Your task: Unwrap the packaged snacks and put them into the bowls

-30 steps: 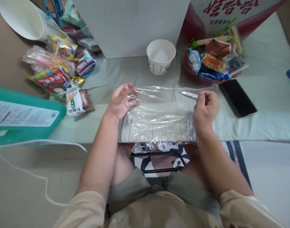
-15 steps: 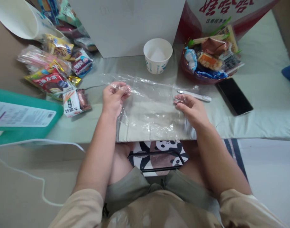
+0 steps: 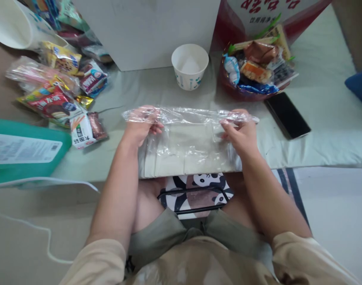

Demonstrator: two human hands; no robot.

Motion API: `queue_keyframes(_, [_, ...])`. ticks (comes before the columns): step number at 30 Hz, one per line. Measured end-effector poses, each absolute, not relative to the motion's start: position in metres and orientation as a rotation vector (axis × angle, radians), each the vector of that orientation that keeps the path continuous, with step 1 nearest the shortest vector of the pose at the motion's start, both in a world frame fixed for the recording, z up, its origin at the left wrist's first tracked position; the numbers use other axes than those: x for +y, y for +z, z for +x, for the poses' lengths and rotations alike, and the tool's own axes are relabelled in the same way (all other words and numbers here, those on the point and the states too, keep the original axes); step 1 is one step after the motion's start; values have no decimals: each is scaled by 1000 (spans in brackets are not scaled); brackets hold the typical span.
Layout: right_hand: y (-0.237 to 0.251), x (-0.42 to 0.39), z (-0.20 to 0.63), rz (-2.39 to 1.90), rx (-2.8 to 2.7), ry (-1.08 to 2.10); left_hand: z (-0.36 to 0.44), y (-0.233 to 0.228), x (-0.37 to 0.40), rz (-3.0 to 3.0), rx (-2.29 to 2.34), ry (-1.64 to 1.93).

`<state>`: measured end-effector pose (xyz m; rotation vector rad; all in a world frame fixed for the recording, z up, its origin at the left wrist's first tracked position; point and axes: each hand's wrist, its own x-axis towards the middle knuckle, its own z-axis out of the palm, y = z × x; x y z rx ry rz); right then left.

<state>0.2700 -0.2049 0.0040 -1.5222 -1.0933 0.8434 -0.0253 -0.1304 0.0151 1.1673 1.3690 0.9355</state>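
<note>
Your clear plastic (image 3: 188,144) spreads over the bench (image 3: 332,130) between your 2 hands; its far part, which reached beyond your fingers 0.5 s ago, is now gathered in a narrow band across them. Your right hand (image 3: 241,128) pinches that band; your left hand (image 3: 142,123) has curled fingers under it, grip unclear. Past your right fingers lie the phone (image 3: 287,115), then the snack bowl (image 3: 243,94).

Home, by appearances: wrapped snacks (image 3: 56,101), smartphone (image 3: 287,115) on cloth-covered table (image 3: 323,130); panda-print mat (image 3: 195,198) underneath.
</note>
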Motion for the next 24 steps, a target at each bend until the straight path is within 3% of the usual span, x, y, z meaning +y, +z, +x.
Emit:
queue_keyframes(11, [0, -197, 280, -1353, -1018, 942, -36, 30, -132, 872, 1163, 1064])
queue_keyframes(16, [2, -198, 289, -1370, -1019, 847, -37, 25, -129, 909, 1095, 1053])
queue_keyframes(24, [1, -204, 289, -1299, -961, 912, -31, 24, -131, 1019, 1339, 891])
